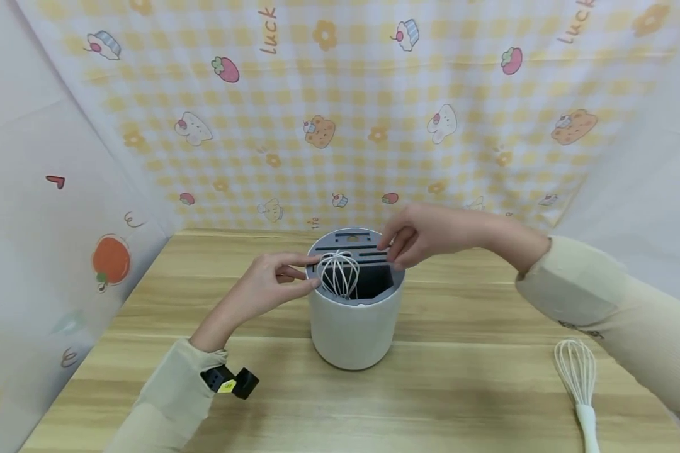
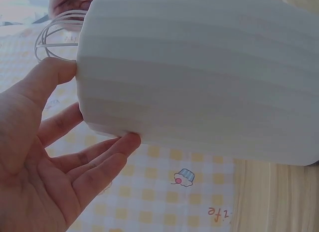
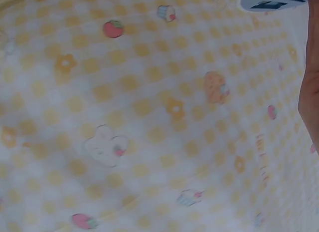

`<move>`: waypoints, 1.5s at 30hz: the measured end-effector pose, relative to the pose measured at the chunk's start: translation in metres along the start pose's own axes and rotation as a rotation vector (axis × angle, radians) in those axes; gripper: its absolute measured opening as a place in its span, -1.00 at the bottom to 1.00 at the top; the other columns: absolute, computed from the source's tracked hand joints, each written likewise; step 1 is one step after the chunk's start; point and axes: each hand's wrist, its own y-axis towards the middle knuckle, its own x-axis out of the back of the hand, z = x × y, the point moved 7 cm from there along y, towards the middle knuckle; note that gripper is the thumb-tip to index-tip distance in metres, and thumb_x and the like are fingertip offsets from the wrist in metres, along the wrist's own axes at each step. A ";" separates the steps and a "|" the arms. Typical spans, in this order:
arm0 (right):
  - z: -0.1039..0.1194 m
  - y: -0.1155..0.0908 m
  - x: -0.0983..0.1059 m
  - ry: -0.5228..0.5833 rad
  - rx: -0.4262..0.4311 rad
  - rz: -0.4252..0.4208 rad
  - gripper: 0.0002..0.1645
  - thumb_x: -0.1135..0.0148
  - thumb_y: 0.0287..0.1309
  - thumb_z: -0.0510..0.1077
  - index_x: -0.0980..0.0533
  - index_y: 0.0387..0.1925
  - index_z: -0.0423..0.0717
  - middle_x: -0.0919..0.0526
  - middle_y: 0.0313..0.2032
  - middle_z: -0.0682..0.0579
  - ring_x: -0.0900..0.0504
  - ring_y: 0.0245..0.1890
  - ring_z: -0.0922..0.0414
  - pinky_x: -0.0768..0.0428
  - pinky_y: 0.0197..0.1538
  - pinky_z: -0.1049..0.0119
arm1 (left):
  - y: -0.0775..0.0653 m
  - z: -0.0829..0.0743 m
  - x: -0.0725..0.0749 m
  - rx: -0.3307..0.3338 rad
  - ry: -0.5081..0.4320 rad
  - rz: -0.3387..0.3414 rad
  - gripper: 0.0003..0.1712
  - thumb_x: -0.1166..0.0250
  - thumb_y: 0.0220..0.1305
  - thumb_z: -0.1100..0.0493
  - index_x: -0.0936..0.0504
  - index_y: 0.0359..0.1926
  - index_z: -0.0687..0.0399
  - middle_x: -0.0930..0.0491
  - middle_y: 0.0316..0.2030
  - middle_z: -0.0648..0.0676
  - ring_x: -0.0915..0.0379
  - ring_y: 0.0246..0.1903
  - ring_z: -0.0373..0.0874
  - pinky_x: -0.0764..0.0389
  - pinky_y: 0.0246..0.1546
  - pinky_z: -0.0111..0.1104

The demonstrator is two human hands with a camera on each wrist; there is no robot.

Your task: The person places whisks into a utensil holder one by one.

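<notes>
A round white knife block (image 1: 351,333) with a grey slotted top stands upright on the wooden table. From the dark opening in its top rises the wire head of a white whisk (image 1: 338,275); its lower part is hidden inside. My left hand (image 1: 272,280) touches the block's left rim, thumb and fingers spread; the left wrist view has the fingertips (image 2: 130,138) against its ribbed side. Over the right side of the top is my right hand (image 1: 416,236), its fingers loosely bent with nothing seen between them. In the right wrist view only part of that hand shows.
A second white whisk (image 1: 582,384) lies on the table (image 1: 249,402) at the right, close to my right sleeve. Behind the table hangs a yellow checked cloth (image 1: 340,170). A white printed sheet (image 1: 51,251) runs along the left side.
</notes>
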 end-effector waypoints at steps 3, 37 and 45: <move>-0.013 -0.018 0.006 0.018 -0.026 -0.040 -0.57 -0.28 0.02 -0.34 -0.45 -0.04 -0.44 -0.65 -0.23 -0.15 -0.63 -0.17 0.06 -0.57 -0.15 0.29 | -0.001 0.002 0.001 -0.004 0.006 -0.006 -0.52 -0.34 0.10 0.00 -0.57 0.08 -0.05 -0.46 0.10 0.08 -0.54 -0.13 -0.08 -0.58 -0.24 -0.28; -0.228 -0.221 -0.071 0.355 -0.218 -0.295 -0.54 -0.01 0.26 -0.32 -0.26 0.07 -0.64 -0.66 -0.19 0.03 -0.63 -0.20 0.16 -0.60 -0.24 0.28 | -0.006 0.002 -0.002 -0.005 -0.004 -0.021 -0.51 -0.34 0.11 0.01 -0.55 0.09 -0.04 -0.47 0.09 0.08 -0.55 -0.15 -0.10 -0.59 -0.28 -0.31; -0.259 -0.257 -0.104 0.546 -0.293 -0.278 -0.55 0.09 0.31 -0.31 -0.19 0.04 -0.70 -0.64 -0.16 -0.11 -0.64 -0.19 0.09 -0.59 -0.20 0.21 | -0.003 0.002 -0.007 -0.020 -0.004 -0.010 -0.51 -0.34 0.11 0.00 -0.55 0.09 -0.04 -0.47 0.08 0.08 -0.55 -0.15 -0.11 -0.59 -0.27 -0.32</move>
